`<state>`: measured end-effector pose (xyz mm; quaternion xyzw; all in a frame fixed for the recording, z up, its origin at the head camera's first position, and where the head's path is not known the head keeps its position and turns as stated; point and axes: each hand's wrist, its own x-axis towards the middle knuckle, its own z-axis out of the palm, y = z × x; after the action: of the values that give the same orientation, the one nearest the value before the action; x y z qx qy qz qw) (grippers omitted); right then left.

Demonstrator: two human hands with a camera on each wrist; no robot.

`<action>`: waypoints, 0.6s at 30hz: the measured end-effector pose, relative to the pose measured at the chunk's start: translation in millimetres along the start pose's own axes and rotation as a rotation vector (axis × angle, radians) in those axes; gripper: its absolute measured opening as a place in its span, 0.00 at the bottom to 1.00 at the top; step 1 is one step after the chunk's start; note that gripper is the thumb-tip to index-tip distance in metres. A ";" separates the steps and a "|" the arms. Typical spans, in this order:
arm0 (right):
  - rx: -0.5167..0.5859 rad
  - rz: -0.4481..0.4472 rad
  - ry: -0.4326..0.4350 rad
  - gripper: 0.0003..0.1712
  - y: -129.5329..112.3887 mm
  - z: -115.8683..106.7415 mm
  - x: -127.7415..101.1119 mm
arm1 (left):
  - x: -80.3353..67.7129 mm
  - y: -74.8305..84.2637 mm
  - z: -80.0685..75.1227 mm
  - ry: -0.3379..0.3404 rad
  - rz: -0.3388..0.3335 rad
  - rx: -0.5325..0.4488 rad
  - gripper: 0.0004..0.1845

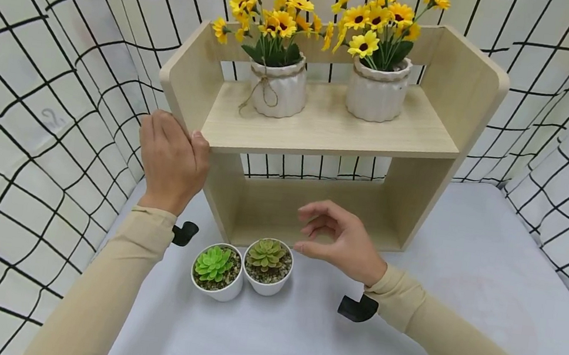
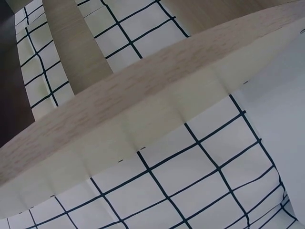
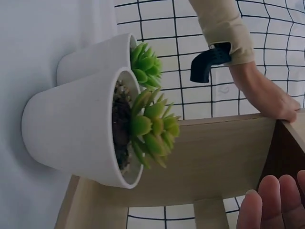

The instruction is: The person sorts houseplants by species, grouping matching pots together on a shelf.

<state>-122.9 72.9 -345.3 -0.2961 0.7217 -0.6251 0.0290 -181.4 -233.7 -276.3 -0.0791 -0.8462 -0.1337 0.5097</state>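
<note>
Up on the top board of the wooden shelf (image 1: 323,126), two white ribbed pots are seen side by side but apart: the left flower pot (image 1: 278,89), tied with twine, and the right flower pot (image 1: 377,89), both filled with yellow flowers. Below, just in front of the shelf's open lower compartment, two small white pots are set touching each other: the bright green succulent (image 1: 215,266) and the dull green succulent (image 1: 267,258), the latter nearer the opening.

The shelf's left side panel is gripped at its front edge by the left hand (image 1: 171,161), fingers laid on the outside and thumb at the edge. The right hand (image 1: 338,237) is held just beside the dull green succulent, fingers loosely curled around nothing, apart from the pot.

Only the shelf's edge and the grid cloth are shown by the left wrist view; the hand itself is cut off there. In the right wrist view only fingertips (image 3: 271,202) are caught at the corner.

Everything is set on a pale grey tabletop (image 1: 462,294), enclosed by a white backdrop (image 1: 35,82) with black grid lines.
</note>
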 end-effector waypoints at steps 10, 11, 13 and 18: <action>-0.017 0.000 -0.026 0.40 50.3 19.3 -13.6 | 1.4 -0.2 -1.3 0.003 0.000 -0.003 0.20; -0.018 0.000 -0.027 0.41 55.4 20.7 -14.6 | 1.6 -0.2 -1.3 0.003 0.000 -0.006 0.20; -0.021 0.000 -0.029 0.43 64.7 23.0 -16.4 | 1.5 0.0 -1.0 0.003 -0.001 -0.014 0.20; -0.020 0.006 -0.029 0.49 83.7 28.5 -19.1 | 0.8 0.2 -0.6 0.004 -0.003 -0.017 0.19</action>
<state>-128.1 60.1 -434.7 -0.3034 0.7282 -0.6134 0.0383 -181.2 -233.7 -275.3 -0.0818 -0.8441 -0.1420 0.5105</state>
